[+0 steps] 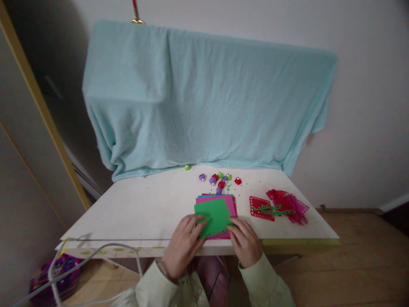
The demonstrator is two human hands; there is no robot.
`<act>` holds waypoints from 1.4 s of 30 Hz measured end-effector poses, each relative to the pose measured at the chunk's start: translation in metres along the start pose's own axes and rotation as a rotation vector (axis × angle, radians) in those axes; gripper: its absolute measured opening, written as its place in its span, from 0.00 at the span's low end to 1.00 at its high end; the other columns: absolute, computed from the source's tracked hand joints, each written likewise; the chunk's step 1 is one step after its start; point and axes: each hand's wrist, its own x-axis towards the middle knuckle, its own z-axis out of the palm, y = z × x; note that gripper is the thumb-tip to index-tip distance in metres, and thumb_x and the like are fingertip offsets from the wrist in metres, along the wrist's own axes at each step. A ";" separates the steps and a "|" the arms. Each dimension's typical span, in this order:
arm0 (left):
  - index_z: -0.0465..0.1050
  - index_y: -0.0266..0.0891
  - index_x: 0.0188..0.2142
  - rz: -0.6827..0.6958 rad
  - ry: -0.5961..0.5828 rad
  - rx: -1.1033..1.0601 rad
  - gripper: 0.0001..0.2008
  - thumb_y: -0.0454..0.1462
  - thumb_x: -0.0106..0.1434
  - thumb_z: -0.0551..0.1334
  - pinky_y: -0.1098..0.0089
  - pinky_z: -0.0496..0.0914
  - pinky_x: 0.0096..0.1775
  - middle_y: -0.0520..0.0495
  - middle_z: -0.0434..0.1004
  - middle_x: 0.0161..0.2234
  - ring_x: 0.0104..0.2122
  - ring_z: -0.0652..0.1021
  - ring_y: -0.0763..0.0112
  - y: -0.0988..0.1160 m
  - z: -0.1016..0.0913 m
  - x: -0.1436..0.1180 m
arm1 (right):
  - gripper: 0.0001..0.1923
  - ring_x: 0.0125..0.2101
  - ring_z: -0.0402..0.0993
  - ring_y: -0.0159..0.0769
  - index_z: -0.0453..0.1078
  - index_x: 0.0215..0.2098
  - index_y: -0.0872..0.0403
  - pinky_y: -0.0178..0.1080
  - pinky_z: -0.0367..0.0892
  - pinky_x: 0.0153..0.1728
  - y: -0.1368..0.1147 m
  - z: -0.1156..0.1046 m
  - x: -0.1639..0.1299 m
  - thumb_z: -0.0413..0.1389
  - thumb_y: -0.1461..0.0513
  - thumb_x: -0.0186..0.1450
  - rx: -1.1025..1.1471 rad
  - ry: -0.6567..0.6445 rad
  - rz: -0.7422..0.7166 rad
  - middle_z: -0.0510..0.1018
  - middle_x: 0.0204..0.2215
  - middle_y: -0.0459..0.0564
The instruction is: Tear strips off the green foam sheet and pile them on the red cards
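Where the counter (143, 209) meets its near edge, at 6 o'clock: green sheet (213, 216) atop a pink paper stack (231, 204). Left hand (183, 243) pressing its near-left corner, right hand (245, 241) its near-right corner; grip loose, fingers flat. Small punches (220, 179) at 12 o'clock; punched red sheets (281, 204) at 3 o'clock.

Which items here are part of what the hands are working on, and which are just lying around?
In hand:
left hand and right hand, both on the green sheet
stack of coloured sheets under it

Lying about:
small craft punches, further back
punched red sheets, to the right
light blue cloth draped behind the table
white cables, lower left
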 end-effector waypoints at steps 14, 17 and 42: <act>0.67 0.41 0.38 -0.097 -0.064 -0.113 0.06 0.38 0.67 0.53 0.65 0.67 0.41 0.46 0.68 0.38 0.39 0.70 0.65 -0.006 0.007 0.000 | 0.08 0.40 0.69 0.40 0.72 0.41 0.49 0.44 0.69 0.40 0.007 -0.005 0.004 0.54 0.64 0.64 0.275 -0.185 0.108 0.74 0.35 0.50; 0.67 0.41 0.38 -0.120 -0.038 -0.197 0.08 0.41 0.67 0.54 0.65 0.67 0.41 0.46 0.68 0.37 0.38 0.70 0.66 -0.007 0.006 0.001 | 0.05 0.39 0.69 0.39 0.73 0.37 0.50 0.43 0.68 0.39 0.009 -0.007 0.008 0.56 0.63 0.64 0.306 -0.206 0.107 0.74 0.33 0.50; 0.67 0.39 0.39 -0.065 -0.047 -0.131 0.09 0.39 0.68 0.50 0.62 0.65 0.43 0.45 0.67 0.38 0.39 0.68 0.64 -0.013 0.017 0.006 | 0.05 0.32 0.65 0.36 0.64 0.27 0.52 0.36 0.60 0.32 0.006 0.000 0.022 0.55 0.63 0.61 0.214 -0.287 0.173 0.69 0.27 0.47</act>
